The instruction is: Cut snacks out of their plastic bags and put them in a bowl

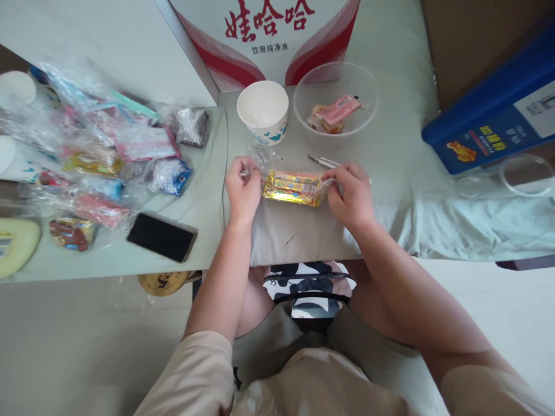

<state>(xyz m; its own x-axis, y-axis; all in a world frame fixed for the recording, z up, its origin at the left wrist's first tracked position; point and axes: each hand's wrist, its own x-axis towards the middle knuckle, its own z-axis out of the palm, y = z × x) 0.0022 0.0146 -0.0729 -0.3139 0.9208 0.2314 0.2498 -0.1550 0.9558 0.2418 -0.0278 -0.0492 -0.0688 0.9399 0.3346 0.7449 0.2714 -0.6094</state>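
Observation:
A gold and yellow snack packet in clear wrap (293,187) lies on the pale green table (303,231) in front of me. My left hand (243,189) pinches the clear wrap at its left end. My right hand (350,195) grips its right end, fingers closed. Just behind the packet lies a thin metal tool (321,161). Further back stand a white paper cup (263,111) and a clear plastic bowl (359,110) holding a pink packet (340,110).
A heap of wrapped snacks in clear bags (95,150) covers the left side. A black phone (162,236) lies near the front edge. A white and red carton (264,34) stands at the back. A blue box (498,110) and clear lid (526,176) sit right.

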